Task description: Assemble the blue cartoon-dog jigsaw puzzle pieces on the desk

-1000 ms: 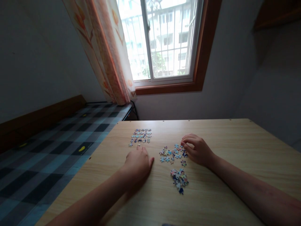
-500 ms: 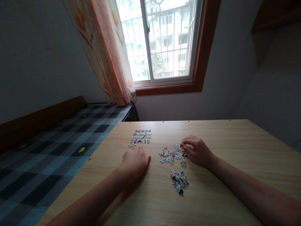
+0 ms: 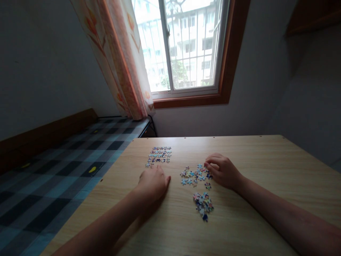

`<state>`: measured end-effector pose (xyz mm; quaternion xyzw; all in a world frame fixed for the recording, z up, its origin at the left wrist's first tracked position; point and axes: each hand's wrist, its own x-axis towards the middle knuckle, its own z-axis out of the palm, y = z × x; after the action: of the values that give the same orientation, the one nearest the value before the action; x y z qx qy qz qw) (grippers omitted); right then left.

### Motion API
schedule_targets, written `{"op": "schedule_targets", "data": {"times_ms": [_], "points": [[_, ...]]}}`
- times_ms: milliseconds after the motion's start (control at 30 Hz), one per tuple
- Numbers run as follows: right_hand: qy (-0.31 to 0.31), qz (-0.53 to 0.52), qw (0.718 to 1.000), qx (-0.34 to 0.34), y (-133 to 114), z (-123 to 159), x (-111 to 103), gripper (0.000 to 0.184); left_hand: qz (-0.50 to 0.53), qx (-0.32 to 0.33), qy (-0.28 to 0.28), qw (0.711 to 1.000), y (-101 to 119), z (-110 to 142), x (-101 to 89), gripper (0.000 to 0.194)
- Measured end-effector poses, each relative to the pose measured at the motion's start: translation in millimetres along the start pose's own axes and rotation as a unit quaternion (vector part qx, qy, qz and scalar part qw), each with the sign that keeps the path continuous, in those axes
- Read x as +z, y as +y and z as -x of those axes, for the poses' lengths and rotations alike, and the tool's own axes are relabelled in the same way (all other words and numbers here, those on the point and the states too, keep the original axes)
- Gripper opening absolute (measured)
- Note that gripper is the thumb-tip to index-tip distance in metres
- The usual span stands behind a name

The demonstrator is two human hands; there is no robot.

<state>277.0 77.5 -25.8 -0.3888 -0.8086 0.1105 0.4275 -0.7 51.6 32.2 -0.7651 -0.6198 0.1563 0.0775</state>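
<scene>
My left hand [image 3: 153, 182] rests palm down on the table, thumb out to the side and fingers stretched forward. Its fingertips reach the near edge of several rows of small jigsaw pieces [image 3: 160, 155]; whether a piece lies under them is hidden. Over the right side of a loose spread of jigsaw pieces [image 3: 190, 174] is my right hand [image 3: 222, 171]. Its fingers are curled, with thumb and forefinger tips brought together; anything between them is too small to make out. A heaped pile of jigsaw pieces [image 3: 203, 205] lies closer to me, between my forearms.
All the pieces lie on a light wooden table [image 3: 266, 170]. A bed with a checked cover [image 3: 80, 160] stands along the table's left side. Behind the table are a window [image 3: 191, 46] and a flowered curtain [image 3: 119, 60].
</scene>
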Motion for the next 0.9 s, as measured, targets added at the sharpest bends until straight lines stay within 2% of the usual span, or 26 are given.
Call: {"op": "schedule_targets", "data": {"times_ms": [333, 500, 600, 700, 800, 900], "points": [[0.000, 0.002, 1.000, 0.000, -2, -1, 1, 0.021, -0.003, 0.001, 0.019, 1.000, 0, 0, 2.1, 0.053], [0.004, 0.002, 1.000, 0.002, -1, -1, 1, 0.021, 0.013, 0.017, 0.079, 0.997, 8, 4, -3.3, 0.046], [0.006, -0.002, 1.000, 0.000, -2, -1, 0, 0.020, 0.047, 0.086, 0.107, 0.989, 16, 7, -9.0, 0.047], [0.005, -0.015, 1.000, -0.009, -3, -1, 0, 0.019, 0.072, 0.187, 0.120, 0.972, 21, 9, -10.3, 0.049], [0.002, -0.022, 0.999, -0.024, -3, -2, 1, 0.018, 0.084, 0.281, 0.135, 0.947, 23, 8, -3.7, 0.046], [0.007, -0.018, 0.999, -0.026, -3, -2, 1, 0.018, 0.099, 0.334, 0.148, 0.926, 23, 4, 7.2, 0.043]]}}
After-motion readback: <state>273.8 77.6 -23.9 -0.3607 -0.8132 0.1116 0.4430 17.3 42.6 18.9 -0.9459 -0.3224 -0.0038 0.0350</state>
